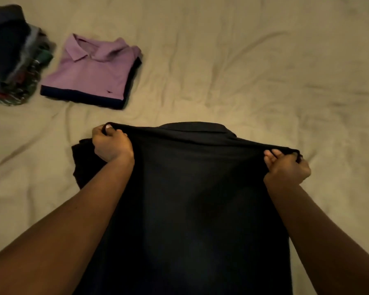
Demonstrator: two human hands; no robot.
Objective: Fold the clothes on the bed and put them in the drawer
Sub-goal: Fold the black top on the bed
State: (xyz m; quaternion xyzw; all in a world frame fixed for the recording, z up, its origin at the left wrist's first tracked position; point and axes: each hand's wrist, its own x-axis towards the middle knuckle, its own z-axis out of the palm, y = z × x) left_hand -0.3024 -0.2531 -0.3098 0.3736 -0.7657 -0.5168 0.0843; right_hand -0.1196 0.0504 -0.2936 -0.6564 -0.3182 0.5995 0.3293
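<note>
The wrinkled beige bed sheet (243, 60) lies bare to the right and far side. A soft, matte black collared shirt (196, 188) covers its near middle. At far left, a folded purple polo (90, 71) rests on a dark layer beside a stack of folded clothes (13, 56). The left hand (111, 143) and right hand (285, 167) each grip a shoulder edge of the black shirt, fingers curled round the cloth.

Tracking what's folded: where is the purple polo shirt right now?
In the head view the purple polo shirt lies folded on the bed, upper left, just right of the clothes pile and beyond the left hand gripping the black shirt.
</note>
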